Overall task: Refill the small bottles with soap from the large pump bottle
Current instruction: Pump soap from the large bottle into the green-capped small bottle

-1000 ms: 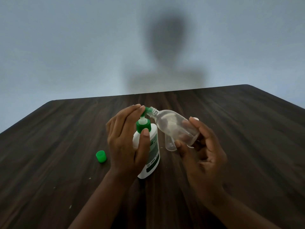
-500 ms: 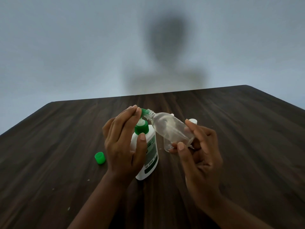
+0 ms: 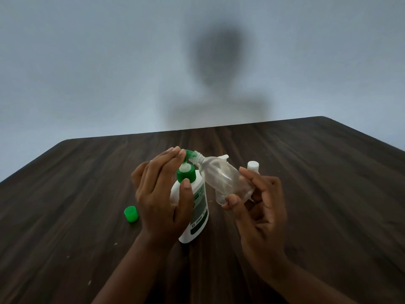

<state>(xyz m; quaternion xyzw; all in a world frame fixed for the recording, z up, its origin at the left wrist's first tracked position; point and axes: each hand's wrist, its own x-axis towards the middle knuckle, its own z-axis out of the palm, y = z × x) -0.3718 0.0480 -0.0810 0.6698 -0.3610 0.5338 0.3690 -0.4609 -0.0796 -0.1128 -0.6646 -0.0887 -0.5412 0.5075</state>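
my left hand [image 3: 160, 194] presses the pump bottle [image 3: 197, 207] with straight fingers. my right hand [image 3: 260, 211] pinches the tilted small bottle [image 3: 225, 178], mouth at the nozzle [image 3: 189, 153] by my left fingertips. a loose pinch could shift it and spill soap.

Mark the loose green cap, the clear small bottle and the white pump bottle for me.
Loose green plastic cap [image 3: 131, 216], head view: its side wall.
Clear small plastic bottle [image 3: 223, 178], head view: mid-body.
Large white pump bottle [image 3: 200, 207], head view: its printed label.
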